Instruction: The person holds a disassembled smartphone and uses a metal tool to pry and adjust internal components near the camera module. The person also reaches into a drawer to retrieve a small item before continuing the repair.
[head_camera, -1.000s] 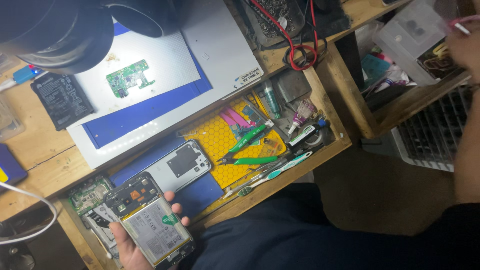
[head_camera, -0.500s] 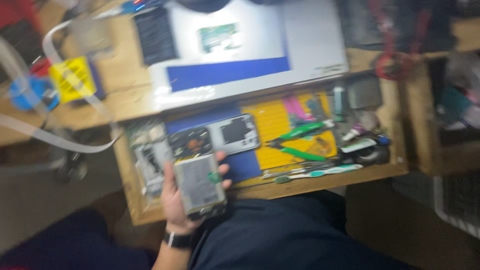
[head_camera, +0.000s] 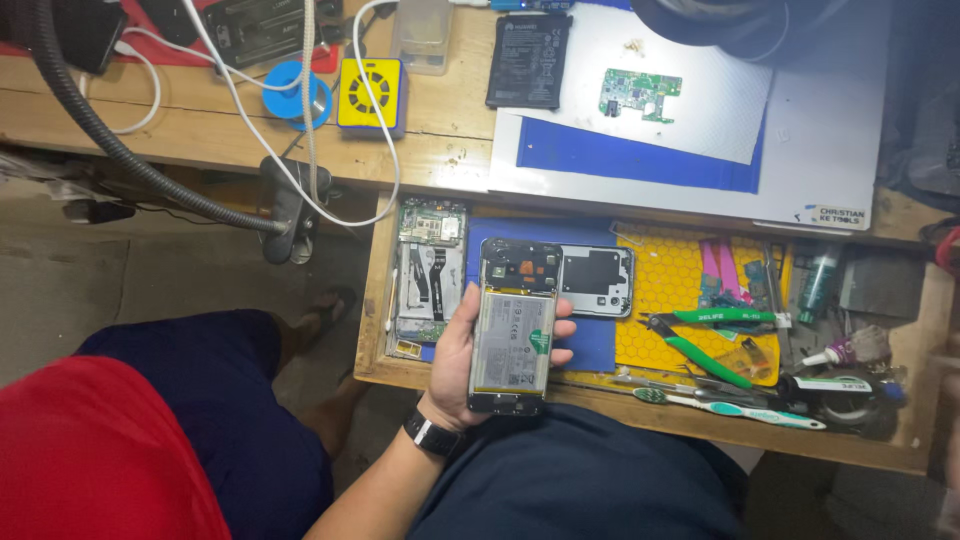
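Left hand (head_camera: 462, 365) gripping opened phone (head_camera: 514, 325) over drawer (head_camera: 640, 415), two more phone shells (head_camera: 596, 281) beside, one green pliers (head_camera: 712, 340), one toothbrush (head_camera: 730, 408), right hand unseen

The opened phone (head_camera: 513, 330) now sits higher over the drawer (head_camera: 640, 420).

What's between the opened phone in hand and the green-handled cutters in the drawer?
Head view: a silver phone back cover on the blue mat, then bare yellow honeycomb mat.

A wooden workbench (head_camera: 200, 130) carries a white mat (head_camera: 830, 120), a black battery (head_camera: 528, 60) and a green circuit board (head_camera: 640, 93).
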